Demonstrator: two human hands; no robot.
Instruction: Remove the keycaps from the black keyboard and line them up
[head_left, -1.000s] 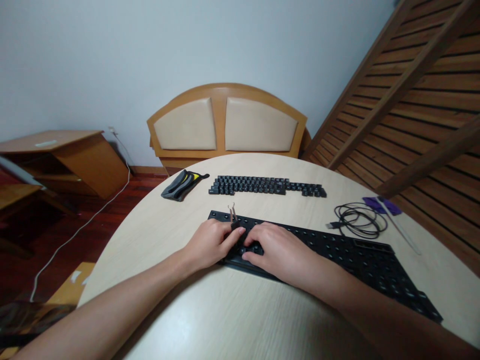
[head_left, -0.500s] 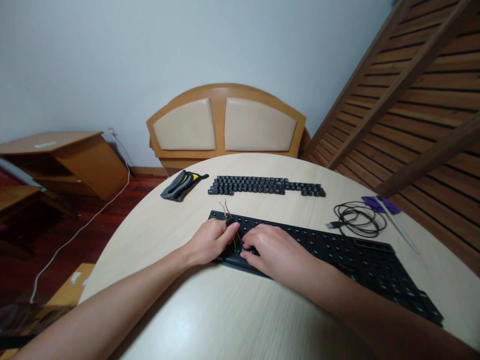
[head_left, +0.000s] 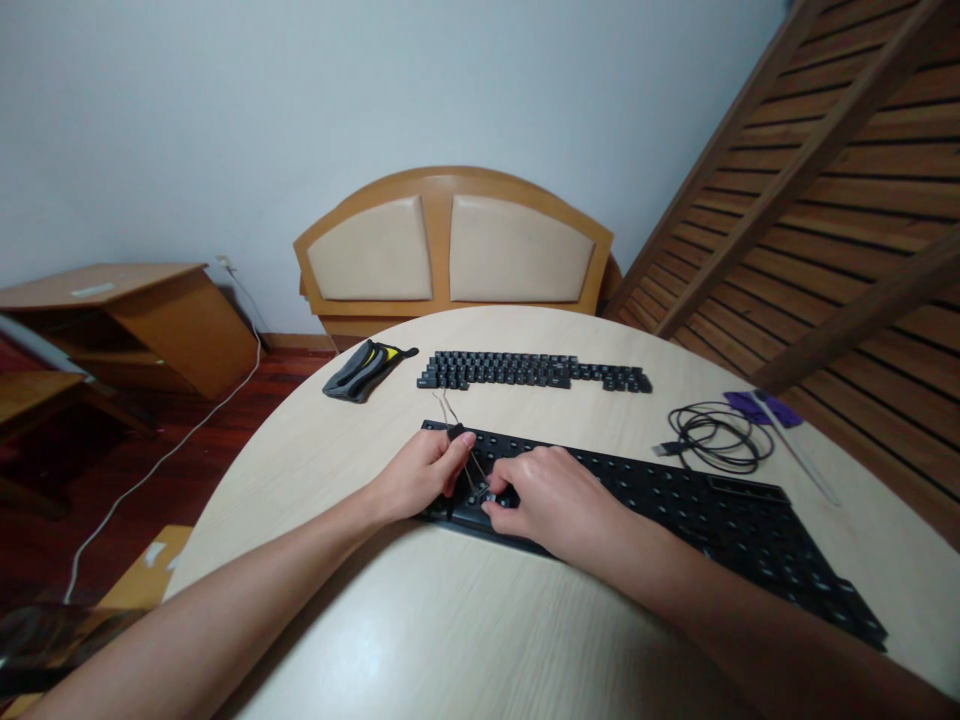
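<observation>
A black keyboard (head_left: 660, 510) with most of its keycaps off lies slanted across the table, its bare switches showing. At its left end my left hand (head_left: 424, 475) is closed round the black handle of a wire keycap puller (head_left: 455, 431). Two wire loops stick out of the handle upward, and two more wires slope down to the right toward the switches. My right hand (head_left: 551, 490) bends over the keyboard by the lower wire ends, thumb and fingertips pinched together. What sits between those fingertips is small, dark and mostly hidden.
Behind the keyboard stand rows of removed black keycaps (head_left: 502, 370). A grey and yellow pouch (head_left: 367, 372) lies at the back left. To the right are a coiled black USB cable (head_left: 720, 438), a purple cloth (head_left: 784, 410) and a thin pale stick (head_left: 795, 450) on the round table (head_left: 330, 620).
The keycap puller has risen slightly, and its lower wires now slant toward my right fingertips. My right fingers have drawn into a tighter pinch beside the wire ends.
</observation>
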